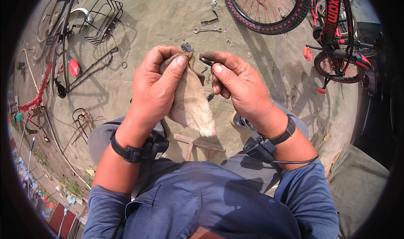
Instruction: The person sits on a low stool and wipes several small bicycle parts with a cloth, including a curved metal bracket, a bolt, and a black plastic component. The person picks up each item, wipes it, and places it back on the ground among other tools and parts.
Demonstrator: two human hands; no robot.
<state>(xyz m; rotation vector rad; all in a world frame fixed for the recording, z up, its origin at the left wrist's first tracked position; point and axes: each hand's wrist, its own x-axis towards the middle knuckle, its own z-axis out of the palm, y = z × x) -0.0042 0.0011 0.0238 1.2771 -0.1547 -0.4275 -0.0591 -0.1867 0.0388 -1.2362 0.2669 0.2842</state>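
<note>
My left hand point(154, 81) pinches a frayed tan rag point(192, 103) between thumb and fingers, and the cloth hangs down towards my lap. A small dark ribbed part point(187, 47) shows just beyond those fingertips; whether it is held or lies on the ground I cannot tell. To the right, my right hand point(243, 84) grips a small dark, shiny part point(206, 61) between thumb and forefinger, apart from the rag. Several small rings point(208, 78) lie on the ground between the hands, partly hidden by them.
Beyond my hands lie an open-end wrench point(207, 30) and a smaller wrench point(227, 34). A bicycle chain point(94, 68), a black wire basket point(101, 20) and a red bicycle frame point(37, 97) are left. A bicycle wheel point(268, 27) stands at upper right. A wooden stool point(199, 142) is between my legs.
</note>
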